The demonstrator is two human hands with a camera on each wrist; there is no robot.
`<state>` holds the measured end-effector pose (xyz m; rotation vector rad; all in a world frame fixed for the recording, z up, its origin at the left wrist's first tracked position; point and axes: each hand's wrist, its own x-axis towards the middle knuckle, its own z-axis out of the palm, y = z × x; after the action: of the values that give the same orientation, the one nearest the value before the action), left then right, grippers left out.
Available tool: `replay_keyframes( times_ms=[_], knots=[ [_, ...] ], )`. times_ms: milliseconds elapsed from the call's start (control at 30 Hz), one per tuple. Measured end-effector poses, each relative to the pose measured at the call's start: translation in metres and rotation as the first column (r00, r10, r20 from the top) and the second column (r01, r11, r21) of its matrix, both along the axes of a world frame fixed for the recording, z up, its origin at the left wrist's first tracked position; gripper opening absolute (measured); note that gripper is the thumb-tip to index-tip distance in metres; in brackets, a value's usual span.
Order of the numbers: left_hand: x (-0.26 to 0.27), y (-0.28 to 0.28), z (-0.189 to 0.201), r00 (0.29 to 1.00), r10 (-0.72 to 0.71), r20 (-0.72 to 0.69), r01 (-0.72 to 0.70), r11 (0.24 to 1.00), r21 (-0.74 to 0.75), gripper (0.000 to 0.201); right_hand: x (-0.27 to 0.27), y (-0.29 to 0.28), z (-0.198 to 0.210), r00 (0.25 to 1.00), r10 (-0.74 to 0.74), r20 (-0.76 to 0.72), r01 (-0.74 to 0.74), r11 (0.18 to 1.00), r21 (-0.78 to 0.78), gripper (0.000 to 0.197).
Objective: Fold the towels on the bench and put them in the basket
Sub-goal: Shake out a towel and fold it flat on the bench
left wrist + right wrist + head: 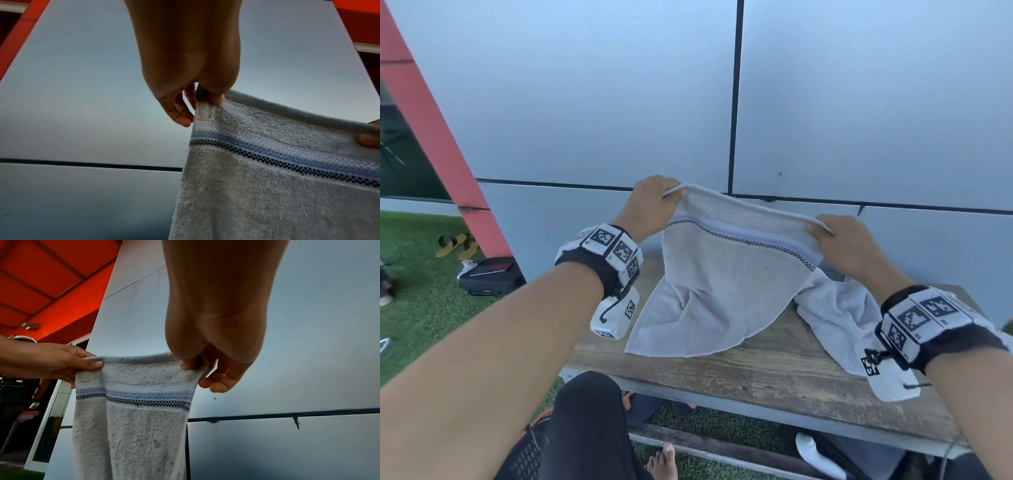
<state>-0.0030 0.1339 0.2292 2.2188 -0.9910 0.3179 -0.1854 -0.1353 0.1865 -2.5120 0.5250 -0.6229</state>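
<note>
A grey towel with a blue-and-white woven band and a black checked line hangs above the wooden bench. Its lower edge trails on the bench top. My left hand pinches the towel's top left corner, thumb in front. My right hand pinches the top right corner, so the hem is stretched between them. In the left wrist view the left hand holds the towel at its corner. The right wrist view shows my right hand on the towel. A second pale towel lies crumpled on the bench at right. No basket is visible.
A grey panelled wall rises right behind the bench. Green turf lies to the left, with a black case and yellow sandals on it. My knee and bare foot are at the bench's front edge.
</note>
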Motion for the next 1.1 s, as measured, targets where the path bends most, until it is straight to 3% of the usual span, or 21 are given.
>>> replay_keyframes(
  times_ms=[100,167,267,433,600,800,900,1100],
  knots=[
    [0.001,0.013,-0.013,0.994,-0.013,-0.111,0.004,0.996,-0.084,0.041,-0.004,0.006,-0.008,1.000,0.005,0.027,-0.006,0.999,0.039,0.025],
    [0.002,0.022,-0.021,0.985,-0.006,-0.172,-0.007,0.997,-0.076,0.030,-0.004,0.007,-0.017,1.000,0.011,0.025,-0.013,0.997,0.077,0.026],
    [0.004,0.030,-0.039,0.969,-0.008,-0.248,0.030,0.996,0.085,0.024,-0.001,0.011,-0.035,0.998,0.028,-0.052,-0.022,0.992,0.124,0.039],
    [0.011,0.035,-0.081,0.948,0.029,-0.317,0.113,0.900,0.420,0.034,0.008,0.022,-0.066,0.962,0.098,-0.255,-0.073,0.992,0.106,0.045],
    [0.022,0.034,-0.118,0.903,0.111,-0.416,0.129,0.852,0.508,0.031,0.020,0.029,-0.095,0.938,0.150,-0.311,-0.088,0.975,0.203,0.034],
    [0.028,0.029,-0.153,0.887,0.177,-0.427,0.155,0.756,0.636,0.035,0.037,0.039,-0.127,0.906,0.159,-0.391,-0.082,0.975,0.207,0.045],
    [0.030,0.021,-0.170,0.895,0.164,-0.415,0.149,0.768,0.623,0.046,0.043,0.046,-0.143,0.865,0.189,-0.464,-0.088,0.969,0.229,0.042],
    [0.036,0.003,-0.204,0.892,0.175,-0.416,0.152,0.751,0.643,0.037,0.058,0.063,-0.182,0.775,0.303,-0.555,-0.109,0.929,0.355,0.038]
  ],
)
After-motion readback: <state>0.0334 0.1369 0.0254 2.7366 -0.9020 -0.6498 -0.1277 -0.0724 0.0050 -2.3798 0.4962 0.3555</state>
